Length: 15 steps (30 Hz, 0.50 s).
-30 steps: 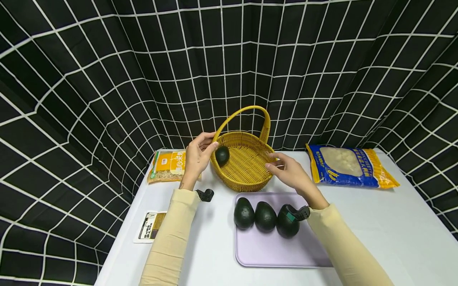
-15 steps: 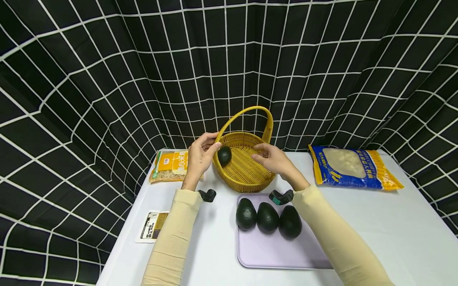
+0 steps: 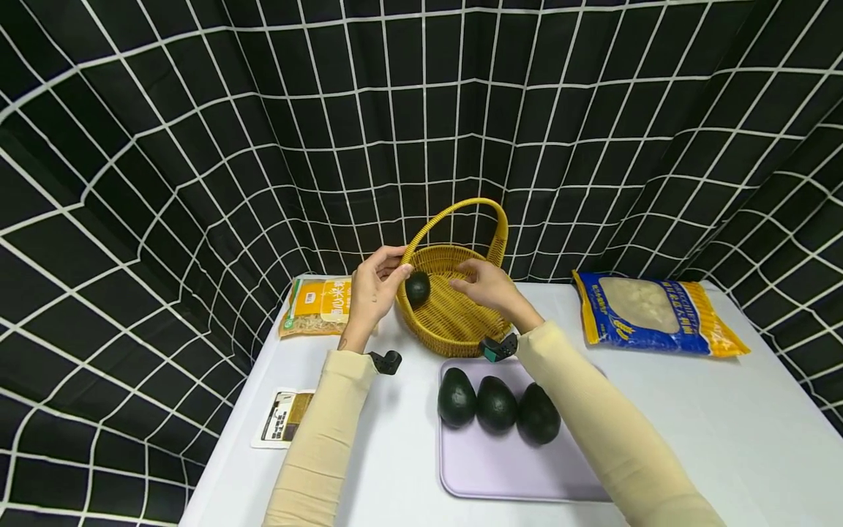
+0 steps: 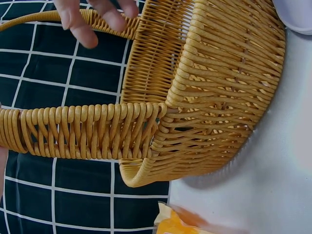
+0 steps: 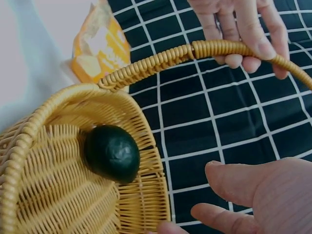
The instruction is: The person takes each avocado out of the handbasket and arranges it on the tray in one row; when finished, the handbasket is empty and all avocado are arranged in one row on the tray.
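My left hand (image 3: 372, 293) grips the handle (image 5: 219, 48) of a yellow wicker basket (image 3: 437, 338) on its left side; the right wrist view shows thumb and fingers round it. Inside the basket, against its left wall, lies a dark green avocado (image 5: 113, 153). My right hand (image 3: 486, 285) hovers over the basket's opening with fingers loosely bent and nothing between them. In front of the basket, a lilac tray (image 3: 514, 472) bears three more avocados in a row: a left one (image 3: 456, 397), a middle one (image 3: 497, 404) and a right one (image 3: 538, 414), partly behind my right sleeve.
An orange food packet (image 3: 316, 306) lies left of the basket, and a smaller white-and-brown packet (image 3: 283, 417) sits nearer, partly behind my left sleeve. On the right is a blue-and-yellow bag (image 3: 658, 311). A black gridded curtain (image 3: 435, 110) hangs behind the table (image 3: 711, 439).
My right hand has moved left from the basket's right rim to over its opening. The left hand keeps its hold on the handle. The avocados stay where they were.
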{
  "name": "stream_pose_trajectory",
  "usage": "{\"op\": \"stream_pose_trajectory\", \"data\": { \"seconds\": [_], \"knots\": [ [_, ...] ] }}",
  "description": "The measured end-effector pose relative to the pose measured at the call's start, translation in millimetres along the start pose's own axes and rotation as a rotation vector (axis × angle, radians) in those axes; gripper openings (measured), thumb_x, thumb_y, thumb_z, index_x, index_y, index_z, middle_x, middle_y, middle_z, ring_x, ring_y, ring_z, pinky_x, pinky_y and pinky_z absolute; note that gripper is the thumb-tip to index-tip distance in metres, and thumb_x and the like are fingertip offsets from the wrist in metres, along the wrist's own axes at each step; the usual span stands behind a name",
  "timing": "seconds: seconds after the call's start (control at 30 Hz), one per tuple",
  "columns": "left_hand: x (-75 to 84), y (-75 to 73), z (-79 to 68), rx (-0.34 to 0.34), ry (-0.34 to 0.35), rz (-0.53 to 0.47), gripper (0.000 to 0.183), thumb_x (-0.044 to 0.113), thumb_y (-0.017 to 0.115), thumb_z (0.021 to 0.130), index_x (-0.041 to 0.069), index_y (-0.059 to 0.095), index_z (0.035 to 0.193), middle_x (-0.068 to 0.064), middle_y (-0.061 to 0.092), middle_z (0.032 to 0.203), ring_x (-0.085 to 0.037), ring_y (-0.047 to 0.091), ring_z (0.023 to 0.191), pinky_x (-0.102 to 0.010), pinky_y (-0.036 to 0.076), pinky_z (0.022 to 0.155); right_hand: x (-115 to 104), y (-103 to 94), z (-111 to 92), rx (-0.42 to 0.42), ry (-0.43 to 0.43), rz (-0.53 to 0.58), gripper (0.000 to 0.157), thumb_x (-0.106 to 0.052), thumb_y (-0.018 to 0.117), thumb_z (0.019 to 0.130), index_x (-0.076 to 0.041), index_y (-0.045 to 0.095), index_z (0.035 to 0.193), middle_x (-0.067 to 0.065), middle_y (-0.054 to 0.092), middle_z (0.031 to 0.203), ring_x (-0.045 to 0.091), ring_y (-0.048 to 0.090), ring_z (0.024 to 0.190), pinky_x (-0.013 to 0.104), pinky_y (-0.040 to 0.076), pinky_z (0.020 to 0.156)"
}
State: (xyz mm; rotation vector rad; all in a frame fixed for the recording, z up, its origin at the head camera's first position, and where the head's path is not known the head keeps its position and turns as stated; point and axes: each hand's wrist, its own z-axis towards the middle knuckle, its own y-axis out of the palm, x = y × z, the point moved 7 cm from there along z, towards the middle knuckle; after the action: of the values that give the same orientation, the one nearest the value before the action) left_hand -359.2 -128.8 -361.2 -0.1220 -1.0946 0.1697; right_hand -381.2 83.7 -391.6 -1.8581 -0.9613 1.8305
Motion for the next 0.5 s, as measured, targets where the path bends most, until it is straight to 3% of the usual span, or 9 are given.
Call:
{"op": "stream_pose_trajectory", "data": {
  "seconds": [0.27,0.5],
  "knots": [
    [0.8,-1.0,0.6,0.007,-0.003,0.017,0.026,0.009,0.072,0.093,0.008,0.072,0.119,-0.014,0.075,0.108,-0.024,0.072,0.097,-0.031,0.059,0.086,-7.5,9.4,17.7,-0.005,-0.005,-0.005,0.054,-0.035,0.064,0.099,-0.004,0.054,0.142,0.018,0.062,0.123,0.027,0.060,0.095,0.036,0.055,0.079],
    [-0.2,0.0,-0.4,-0.003,-0.020,-0.006,0.027,0.010,0.072,0.093,0.008,0.071,0.120,-0.015,0.075,0.110,-0.027,0.072,0.099,-0.039,0.059,0.088,-9.5,19.0,28.7,-0.020,0.007,-0.010,0.053,-0.034,0.064,0.099,-0.003,0.055,0.141,0.019,0.059,0.137,0.031,0.064,0.106,0.042,0.059,0.085]
  ]
}}
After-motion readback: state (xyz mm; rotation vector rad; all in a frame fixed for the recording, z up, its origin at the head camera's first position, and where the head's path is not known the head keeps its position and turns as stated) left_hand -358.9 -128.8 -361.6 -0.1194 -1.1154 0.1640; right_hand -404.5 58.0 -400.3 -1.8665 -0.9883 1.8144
